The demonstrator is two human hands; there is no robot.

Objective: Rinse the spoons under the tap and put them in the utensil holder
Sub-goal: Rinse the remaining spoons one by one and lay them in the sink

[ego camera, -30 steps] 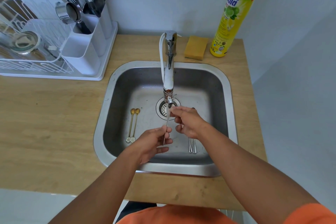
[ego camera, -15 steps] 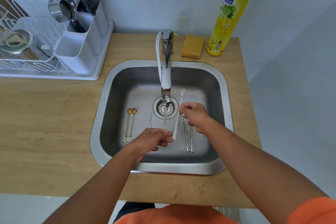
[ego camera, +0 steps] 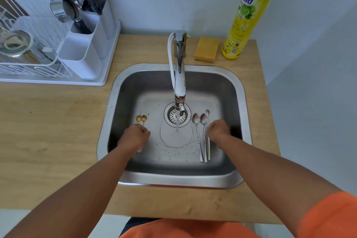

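Observation:
Water runs from the tap into the steel sink. Two small gold spoons lie on the sink floor at the left. My left hand is down on their handles with its fingers closed around them. Right of the drain lie two silver spoons side by side. A third, slimmer spoon lies just right of them, and my right hand is closed on its handle. The white utensil holder stands at the back left with forks and spoons in it.
The holder sits in a white dish rack on the wooden counter. A yellow sponge and a green and yellow dish soap bottle stand behind the sink at the right. The counter ends just right of the sink.
My hands have moved apart and down from under the tap. The right hand brought the slim spoon to the sink floor beside the silver pair; the left went to the gold spoons.

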